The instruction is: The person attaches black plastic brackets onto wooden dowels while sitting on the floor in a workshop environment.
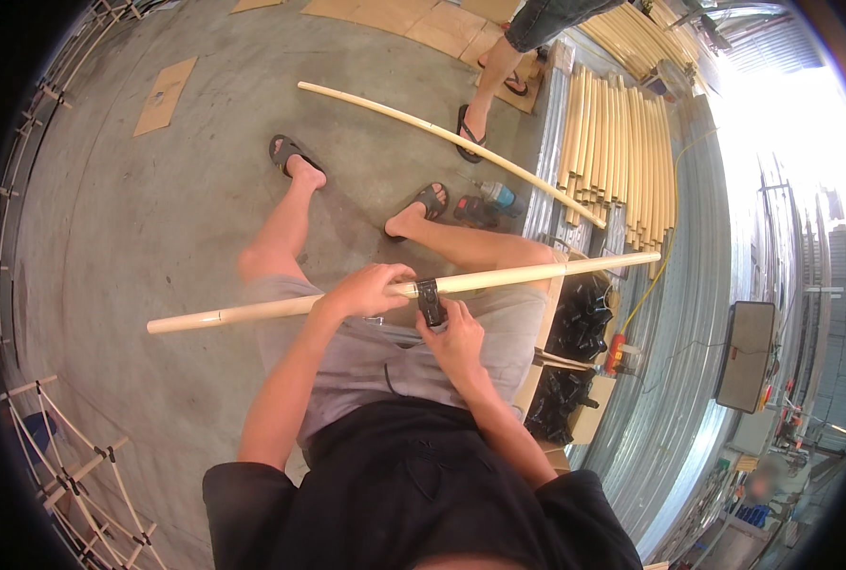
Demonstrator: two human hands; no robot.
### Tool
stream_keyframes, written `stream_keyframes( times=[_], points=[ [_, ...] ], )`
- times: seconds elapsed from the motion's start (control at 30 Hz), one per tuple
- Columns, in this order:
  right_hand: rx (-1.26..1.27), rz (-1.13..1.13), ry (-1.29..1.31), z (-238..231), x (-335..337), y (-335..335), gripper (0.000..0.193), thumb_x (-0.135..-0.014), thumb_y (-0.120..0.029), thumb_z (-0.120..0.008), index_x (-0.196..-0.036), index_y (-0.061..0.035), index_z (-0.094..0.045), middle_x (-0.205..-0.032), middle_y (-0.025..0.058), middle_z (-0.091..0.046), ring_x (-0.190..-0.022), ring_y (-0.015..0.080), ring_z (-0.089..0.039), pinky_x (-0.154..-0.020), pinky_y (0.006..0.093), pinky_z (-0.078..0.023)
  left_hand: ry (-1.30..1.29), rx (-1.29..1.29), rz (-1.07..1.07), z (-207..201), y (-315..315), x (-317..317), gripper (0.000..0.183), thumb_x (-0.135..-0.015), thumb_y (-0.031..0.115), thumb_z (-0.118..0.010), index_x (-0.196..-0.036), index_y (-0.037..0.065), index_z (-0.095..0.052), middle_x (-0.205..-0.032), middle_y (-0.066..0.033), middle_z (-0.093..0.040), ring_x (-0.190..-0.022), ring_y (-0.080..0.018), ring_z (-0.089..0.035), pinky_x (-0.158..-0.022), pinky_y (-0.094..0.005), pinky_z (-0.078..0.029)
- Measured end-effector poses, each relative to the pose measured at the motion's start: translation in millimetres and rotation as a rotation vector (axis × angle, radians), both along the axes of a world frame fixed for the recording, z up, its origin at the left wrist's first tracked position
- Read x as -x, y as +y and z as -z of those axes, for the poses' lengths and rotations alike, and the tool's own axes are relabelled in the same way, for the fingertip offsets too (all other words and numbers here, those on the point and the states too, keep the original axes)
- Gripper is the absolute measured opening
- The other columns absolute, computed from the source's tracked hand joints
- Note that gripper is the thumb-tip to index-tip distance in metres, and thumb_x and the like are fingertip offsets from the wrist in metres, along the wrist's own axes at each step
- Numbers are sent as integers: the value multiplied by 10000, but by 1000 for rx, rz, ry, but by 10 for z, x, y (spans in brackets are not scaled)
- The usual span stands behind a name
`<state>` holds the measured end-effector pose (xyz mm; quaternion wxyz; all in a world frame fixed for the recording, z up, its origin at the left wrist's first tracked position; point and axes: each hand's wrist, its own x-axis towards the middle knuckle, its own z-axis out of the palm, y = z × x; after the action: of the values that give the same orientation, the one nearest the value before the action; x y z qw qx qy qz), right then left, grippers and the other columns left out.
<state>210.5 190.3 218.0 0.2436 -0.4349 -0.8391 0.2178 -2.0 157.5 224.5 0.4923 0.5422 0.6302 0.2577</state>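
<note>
A long pale-yellow pole lies across my lap, both ends reaching past my legs. Around its middle sits a black plastic clamp, its lower part hanging beneath the pole. My left hand is closed over the pole just left of the clamp. Below the pole, the fingers of my right hand pinch the clamp's lower end. A small metal piece shows under my left hand; its kind is unclear.
Cardboard boxes hold black fittings beside my right leg. Another pole slants beyond my feet, near a cordless drill. Stacked poles lie on metal profiles. A person's leg stands ahead; pole frames are at left.
</note>
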Motion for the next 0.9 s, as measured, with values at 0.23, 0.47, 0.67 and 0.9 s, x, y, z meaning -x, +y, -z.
stream_keyframes(
  times=[0.23,0.47,0.67,0.9],
  points=[
    [124,-2,-32,-18,-20,-52,379,-766,-234,-796,-1035,-32,-621,-880,136,-658,-760,324,-671,-646,424,-530,-385,20,114,419,163,60,536,-821,109,-729,-1301,-64,-567,-1211,-133,-663,-1125,-187,-607,-999,-345,-466],
    [265,-20,-62,37,-60,-82,429,-780,-226,-787,-1089,-21,-571,-932,170,-669,-805,353,-676,-679,450,-530,-491,180,100,475,217,67,559,-799,62,-735,-1310,-79,-559,-1157,-110,-663,-999,-157,-620,-886,-320,-506],
    [308,-43,-29,71,-67,-65,423,-787,-209,-781,-1083,-7,-556,-946,196,-665,-813,390,-668,-685,476,-520,-497,248,92,393,232,51,565,-785,54,-730,-1305,-85,-560,-1067,-84,-672,-852,-109,-608,-734,-269,-509],
    [334,-45,-15,151,-74,-53,408,-777,-185,-799,-1031,-2,-537,-884,208,-651,-769,395,-651,-645,464,-507,-439,315,88,367,223,18,433,-714,132,-738,-1108,-42,-693,-828,-54,-691,-726,-124,-633,-677,-281,-506]
  ],
)
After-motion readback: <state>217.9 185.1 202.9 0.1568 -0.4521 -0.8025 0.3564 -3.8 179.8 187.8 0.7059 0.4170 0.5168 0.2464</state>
